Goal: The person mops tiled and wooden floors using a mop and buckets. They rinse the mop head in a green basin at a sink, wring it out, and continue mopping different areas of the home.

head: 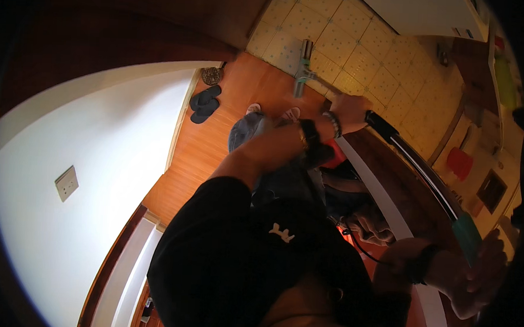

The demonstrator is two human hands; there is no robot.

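Note:
A long-handled floor tool, probably a mop [424, 172], runs slantwise across the right side. Its shaft is shiny metal, with a black sleeve and a green grip at the upper end. My left hand [347, 112] is wrapped around the lower shaft, just below the black sleeve. Around the green grip's end closes my right hand [481, 274], dim near the picture's rim. The tool's T-shaped head [303, 69], metal and green and slightly blurred, is over the line where wood floor meets tile. Whether it touches the floor, I cannot tell.
Black flip-flops [205, 104] lie beside the white wall [114, 126], near a round patterned object [212, 76]. Tiled floor [359, 49] spreads ahead, bordered by a white appliance or cabinet [426, 13]. Dark clothing or bags [364, 225] sit close on my right, and a red dustpan-like object [459, 163] is farther right.

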